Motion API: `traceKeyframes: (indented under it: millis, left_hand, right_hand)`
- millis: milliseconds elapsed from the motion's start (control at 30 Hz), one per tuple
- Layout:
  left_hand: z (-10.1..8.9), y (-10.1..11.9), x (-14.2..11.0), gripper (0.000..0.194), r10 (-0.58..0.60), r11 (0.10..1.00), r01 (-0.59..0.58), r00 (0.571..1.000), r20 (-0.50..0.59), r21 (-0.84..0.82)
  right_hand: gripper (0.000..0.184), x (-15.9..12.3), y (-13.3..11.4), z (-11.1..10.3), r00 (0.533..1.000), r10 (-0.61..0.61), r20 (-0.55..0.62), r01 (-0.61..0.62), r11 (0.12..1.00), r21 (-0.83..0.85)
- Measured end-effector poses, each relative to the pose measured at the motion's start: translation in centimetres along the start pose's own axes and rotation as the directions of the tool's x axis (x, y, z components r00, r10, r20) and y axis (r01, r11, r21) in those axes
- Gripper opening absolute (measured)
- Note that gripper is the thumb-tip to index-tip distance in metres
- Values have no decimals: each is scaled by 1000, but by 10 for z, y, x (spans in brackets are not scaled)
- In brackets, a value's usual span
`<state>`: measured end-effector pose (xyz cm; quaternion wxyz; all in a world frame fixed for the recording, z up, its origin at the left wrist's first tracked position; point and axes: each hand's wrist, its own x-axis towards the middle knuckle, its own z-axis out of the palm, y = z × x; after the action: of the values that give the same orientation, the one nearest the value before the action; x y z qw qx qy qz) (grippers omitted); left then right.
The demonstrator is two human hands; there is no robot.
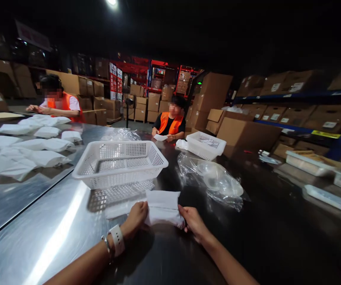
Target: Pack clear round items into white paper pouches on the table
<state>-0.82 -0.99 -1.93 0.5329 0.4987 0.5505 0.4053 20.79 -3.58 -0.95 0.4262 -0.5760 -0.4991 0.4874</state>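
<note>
Indoors, dim warehouse, one bright ceiling lamp [111,2] overhead. I sit at a long steel table [39,237], polished, throwing back a streak of glare on its left half; a seam runs diagonally across it.

My left hand [136,219] and my right hand [192,222] each grip one end of a white folded pouch [163,208], fingers closed on its edges. The pouch lies low over the tabletop, just in front of me, between the two hands. White band on my left wrist.

Just beyond the pouch: a white perforated basket [119,162], its pattern mirrored in the steel. To the right of it, a crumpled clear plastic bag [214,180] with pale rounded pieces inside. Farther off, a second white basket [206,144].

Left side of the table: a spread of white pouches [30,146], loosely heaped.

Two people in orange vests at the far edge, one at the left [57,103], one at the middle [172,122] holding something white.

Around us: stacked cardboard boxes [241,132], blue shelving [307,97] at right, red racks [158,65] at the back. Flat trays [309,162] along the right margin.
</note>
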Motion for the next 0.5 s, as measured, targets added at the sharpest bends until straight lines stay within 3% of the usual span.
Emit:
traceKeyframes:
  millis: [133, 300, 400, 500]
  left_hand:
    - [-3, 10, -9, 30, -117, 979, 134, 986, 117, -154]
    - [-3, 21, -25, 23, -242, 881, 348, 914, 326, -321]
    - [6, 24, -28, 24, -324, 731, 456, 887, 329, -508]
    - [16, 21, -25, 19, -360, 652, 439, 897, 257, -618]
  right_hand:
    - [83, 0, -2, -3, 996, 51, 71, -54, 998, 37]
    - [81, -4, -6, -3, 980, 90, 177, -112, 986, 122]
    - [76, -7, -6, 1, 983, 58, 176, -97, 970, 222]
    - [76, -8, -5, 7, 990, 25, 140, -65, 954, 291]
